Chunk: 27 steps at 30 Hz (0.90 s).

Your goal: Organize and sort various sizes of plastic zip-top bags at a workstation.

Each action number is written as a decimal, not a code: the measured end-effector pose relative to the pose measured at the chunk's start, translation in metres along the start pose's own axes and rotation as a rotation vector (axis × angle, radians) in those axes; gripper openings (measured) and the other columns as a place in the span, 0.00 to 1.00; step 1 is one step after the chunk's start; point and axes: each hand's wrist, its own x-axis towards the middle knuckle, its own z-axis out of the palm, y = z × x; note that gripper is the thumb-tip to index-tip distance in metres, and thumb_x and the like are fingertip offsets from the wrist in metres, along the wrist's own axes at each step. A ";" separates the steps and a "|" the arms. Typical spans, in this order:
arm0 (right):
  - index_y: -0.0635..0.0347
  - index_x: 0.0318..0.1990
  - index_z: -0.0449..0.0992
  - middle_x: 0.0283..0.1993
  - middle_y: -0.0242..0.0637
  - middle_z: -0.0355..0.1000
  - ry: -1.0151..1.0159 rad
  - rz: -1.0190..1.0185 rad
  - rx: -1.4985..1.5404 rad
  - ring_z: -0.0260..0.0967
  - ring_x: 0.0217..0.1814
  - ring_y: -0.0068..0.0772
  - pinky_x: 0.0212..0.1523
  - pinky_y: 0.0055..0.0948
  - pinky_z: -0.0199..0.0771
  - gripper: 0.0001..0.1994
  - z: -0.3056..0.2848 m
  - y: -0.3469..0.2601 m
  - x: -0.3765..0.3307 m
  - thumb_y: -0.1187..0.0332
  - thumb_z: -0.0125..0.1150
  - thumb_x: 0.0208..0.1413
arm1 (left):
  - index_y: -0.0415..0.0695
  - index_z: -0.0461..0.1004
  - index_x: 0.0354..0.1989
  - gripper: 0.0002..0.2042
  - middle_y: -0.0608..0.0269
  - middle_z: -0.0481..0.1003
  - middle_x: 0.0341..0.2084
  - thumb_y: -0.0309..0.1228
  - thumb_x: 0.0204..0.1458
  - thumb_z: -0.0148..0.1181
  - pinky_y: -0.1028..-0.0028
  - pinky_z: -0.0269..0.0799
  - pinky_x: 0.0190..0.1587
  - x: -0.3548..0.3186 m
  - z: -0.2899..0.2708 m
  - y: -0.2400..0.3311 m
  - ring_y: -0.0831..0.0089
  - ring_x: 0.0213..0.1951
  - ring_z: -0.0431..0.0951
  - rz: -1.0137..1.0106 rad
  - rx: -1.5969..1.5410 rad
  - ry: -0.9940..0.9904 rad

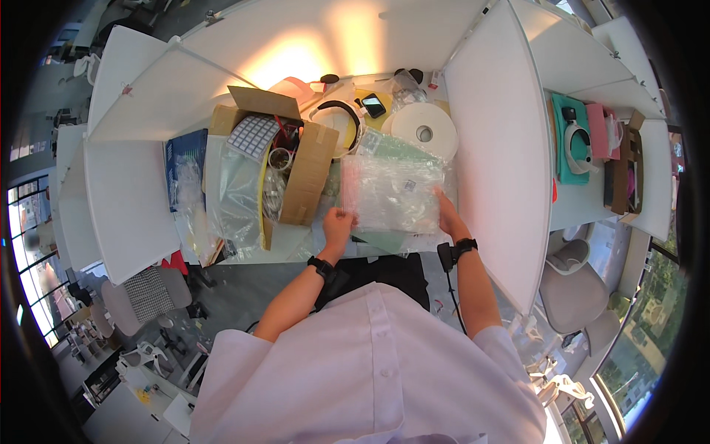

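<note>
A flat stack of clear plastic bags spans the space between my two hands at the desk's front. My left hand is closed, its fingers pinching the lower left edge of the bags. At the right edge, my right hand grips the same bags, with its fingertips partly hidden. Green sheet material shows beyond the bags and below them. Just left of my left hand stands an open cardboard box with assorted items inside.
A large white roll lies behind the bags, beside a headset and a small device with a screen. Plastic packaging covers the box's left side. A white partition rises close on the right. Blue packaging lies far left.
</note>
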 end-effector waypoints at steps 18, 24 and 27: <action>0.68 0.64 0.61 0.60 0.42 0.68 -0.061 -0.140 -0.171 0.65 0.59 0.34 0.61 0.35 0.64 0.27 -0.001 0.009 0.006 0.69 0.61 0.58 | 0.39 0.69 0.45 0.17 0.47 0.72 0.37 0.33 0.50 0.62 0.58 0.71 0.42 0.027 0.002 0.041 0.50 0.38 0.74 0.782 0.850 0.153; 0.67 0.63 0.62 0.58 0.41 0.69 -0.028 -0.138 -0.163 0.67 0.57 0.34 0.59 0.34 0.65 0.25 0.000 0.008 0.003 0.69 0.59 0.60 | 0.36 0.75 0.33 0.11 0.51 0.76 0.23 0.35 0.54 0.59 0.63 0.72 0.32 0.024 0.002 0.048 0.57 0.28 0.78 0.452 0.507 0.118; 0.66 0.63 0.62 0.58 0.41 0.70 -0.032 -0.119 -0.162 0.67 0.57 0.34 0.59 0.34 0.66 0.25 0.004 0.006 0.003 0.69 0.58 0.60 | 0.35 0.75 0.31 0.13 0.57 0.76 0.18 0.34 0.60 0.55 0.72 0.70 0.27 0.028 -0.006 0.039 0.72 0.24 0.77 0.161 0.263 0.012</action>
